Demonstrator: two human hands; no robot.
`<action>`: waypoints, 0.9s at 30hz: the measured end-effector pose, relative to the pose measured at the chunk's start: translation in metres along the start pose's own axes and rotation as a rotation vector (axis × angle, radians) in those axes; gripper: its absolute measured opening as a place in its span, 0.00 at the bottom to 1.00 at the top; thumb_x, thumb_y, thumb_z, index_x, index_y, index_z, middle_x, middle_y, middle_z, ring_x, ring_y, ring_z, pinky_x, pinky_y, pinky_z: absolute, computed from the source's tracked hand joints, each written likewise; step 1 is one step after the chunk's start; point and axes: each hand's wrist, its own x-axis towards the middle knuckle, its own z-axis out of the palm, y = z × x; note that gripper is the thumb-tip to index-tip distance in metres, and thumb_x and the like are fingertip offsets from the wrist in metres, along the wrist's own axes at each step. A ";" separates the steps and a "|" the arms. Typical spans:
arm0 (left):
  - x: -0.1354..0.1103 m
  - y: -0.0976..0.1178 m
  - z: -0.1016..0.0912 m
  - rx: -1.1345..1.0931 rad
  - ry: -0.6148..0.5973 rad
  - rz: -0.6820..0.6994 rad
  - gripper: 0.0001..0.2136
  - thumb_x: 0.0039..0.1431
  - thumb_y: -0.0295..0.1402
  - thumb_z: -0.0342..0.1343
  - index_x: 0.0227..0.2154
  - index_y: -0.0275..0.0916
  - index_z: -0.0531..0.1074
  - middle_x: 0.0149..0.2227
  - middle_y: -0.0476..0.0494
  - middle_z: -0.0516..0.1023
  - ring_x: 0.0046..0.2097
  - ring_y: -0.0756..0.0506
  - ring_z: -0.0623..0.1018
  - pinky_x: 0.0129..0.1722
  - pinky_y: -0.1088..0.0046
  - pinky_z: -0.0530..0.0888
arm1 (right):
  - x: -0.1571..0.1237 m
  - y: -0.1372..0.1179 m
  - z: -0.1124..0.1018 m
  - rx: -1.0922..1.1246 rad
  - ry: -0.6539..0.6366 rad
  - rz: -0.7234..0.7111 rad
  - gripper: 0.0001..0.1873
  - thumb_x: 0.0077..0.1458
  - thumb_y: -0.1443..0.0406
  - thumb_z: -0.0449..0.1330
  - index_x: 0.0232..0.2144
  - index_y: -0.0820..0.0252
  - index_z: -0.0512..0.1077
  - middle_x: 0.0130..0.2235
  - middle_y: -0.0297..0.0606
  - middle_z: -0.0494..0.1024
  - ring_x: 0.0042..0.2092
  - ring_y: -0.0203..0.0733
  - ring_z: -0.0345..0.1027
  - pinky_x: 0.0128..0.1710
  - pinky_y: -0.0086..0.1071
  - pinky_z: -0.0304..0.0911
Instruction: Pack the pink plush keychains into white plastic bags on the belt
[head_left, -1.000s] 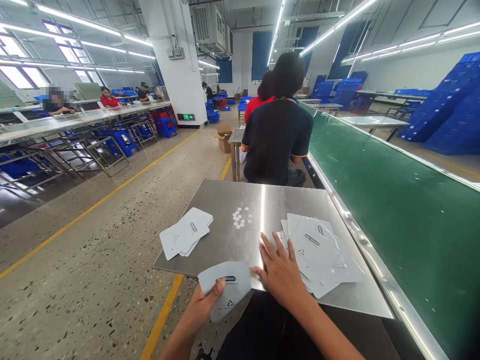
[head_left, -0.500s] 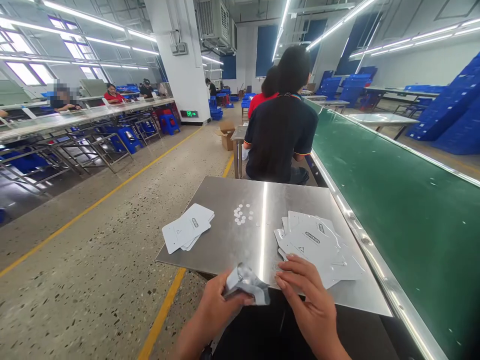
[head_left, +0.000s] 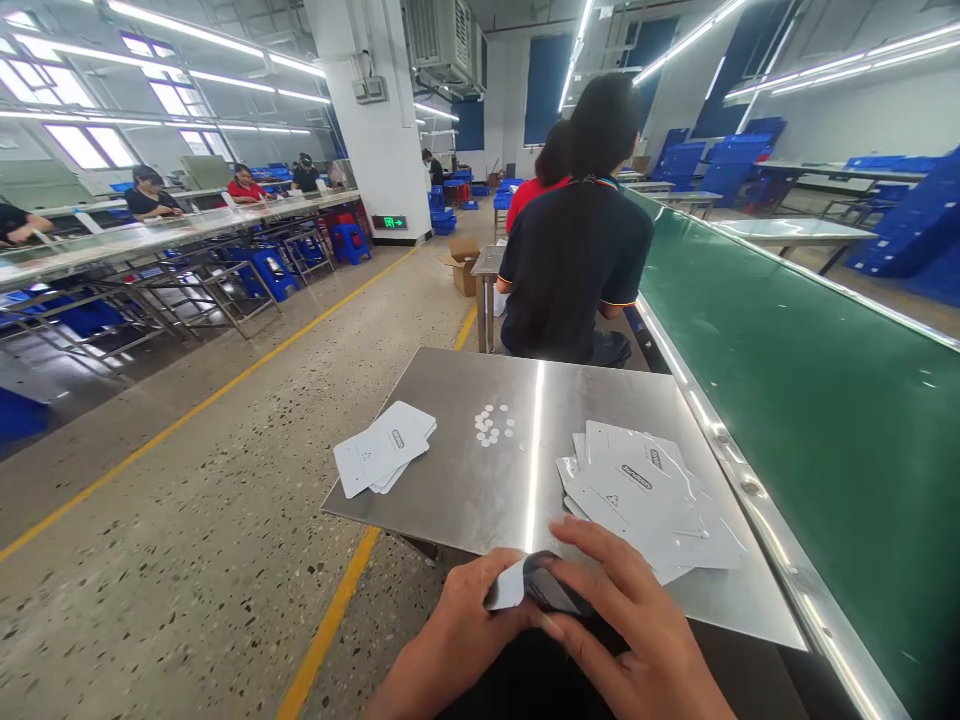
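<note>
Near the table's front edge, my left hand (head_left: 472,610) is closed around the side of a white foil pouch (head_left: 511,588) with a silvery inside. The pouch's mouth bows apart and faces up. Meeting it from the right, my right hand (head_left: 622,610) has its thumb and a finger on the pouch's right side, with the index finger raised. Small white round discs (head_left: 491,432) lie loosely grouped on the metal table (head_left: 457,500). To their left is a short stack of flat white pouches (head_left: 382,450); a larger, fanned pile of pouches (head_left: 637,490) sits at the right.
A green conveyor belt (head_left: 787,370) with a metal rail runs along the table's right side. Just beyond the table a person in a dark shirt (head_left: 581,260) sits facing away. An open cardboard box (head_left: 463,268) stands on the floor ahead; blue crates (head_left: 915,220) are stacked far right.
My right hand has moved left from beside the pile onto the pouch. The pouch in my left hand has shifted slightly right and turned more upright. The whole view has shifted a little.
</note>
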 end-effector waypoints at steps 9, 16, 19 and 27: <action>0.047 -0.067 -0.107 0.654 0.509 -0.035 0.30 0.57 0.45 0.48 0.60 0.38 0.51 0.63 0.35 0.51 0.63 0.36 0.49 0.59 0.49 0.52 | 0.003 0.107 -0.009 -0.314 0.276 0.797 0.20 0.48 0.49 0.56 0.37 0.55 0.72 0.29 0.36 0.76 0.24 0.42 0.66 0.24 0.38 0.63; 0.065 -0.121 -0.125 1.008 0.539 -0.031 0.20 0.63 0.37 0.37 0.55 0.37 0.61 0.58 0.38 0.62 0.60 0.40 0.59 0.59 0.52 0.52 | 0.000 0.137 -0.003 -0.456 0.346 0.697 0.25 0.52 0.52 0.53 0.49 0.58 0.65 0.47 0.48 0.72 0.46 0.58 0.64 0.41 0.49 0.60; 0.059 -0.117 -0.123 1.041 0.604 0.083 0.18 0.64 0.34 0.38 0.54 0.40 0.63 0.55 0.42 0.67 0.59 0.42 0.62 0.61 0.53 0.47 | 0.011 0.110 0.012 -0.406 0.411 0.460 0.19 0.55 0.58 0.54 0.48 0.59 0.66 0.47 0.46 0.71 0.51 0.54 0.62 0.48 0.47 0.58; 0.018 -0.057 -0.090 0.960 0.504 0.506 0.17 0.60 0.26 0.45 0.51 0.40 0.64 0.51 0.45 0.72 0.58 0.42 0.64 0.60 0.47 0.45 | 0.035 0.025 0.052 -0.096 0.052 -0.074 0.24 0.55 0.66 0.55 0.55 0.58 0.59 0.55 0.45 0.64 0.57 0.49 0.55 0.53 0.48 0.58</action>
